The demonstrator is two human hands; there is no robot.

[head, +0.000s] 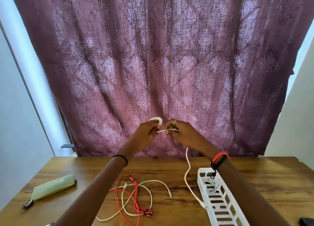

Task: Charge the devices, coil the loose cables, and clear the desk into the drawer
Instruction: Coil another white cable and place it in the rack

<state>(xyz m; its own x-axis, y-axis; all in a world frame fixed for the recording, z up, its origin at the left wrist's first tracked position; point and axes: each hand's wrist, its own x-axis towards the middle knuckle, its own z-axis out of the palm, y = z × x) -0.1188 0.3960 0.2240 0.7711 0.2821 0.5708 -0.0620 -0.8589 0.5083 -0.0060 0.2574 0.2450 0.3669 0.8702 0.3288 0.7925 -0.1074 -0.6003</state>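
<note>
White cable [187,171] held raised above the wooden desk [169,168], left hand [147,132] pinched closed around its small coil, right hand [183,132] fingers closed on the strand, tail trailing down beside the white basket [219,200], red cable [134,196] lying loose.

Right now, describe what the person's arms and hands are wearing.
Both forearms are bare, with no sleeves in view. The left wrist carries a thin black band. The right wrist has red cords alongside a dark beaded bracelet. A silver ring sits on a finger of the right hand.
</note>
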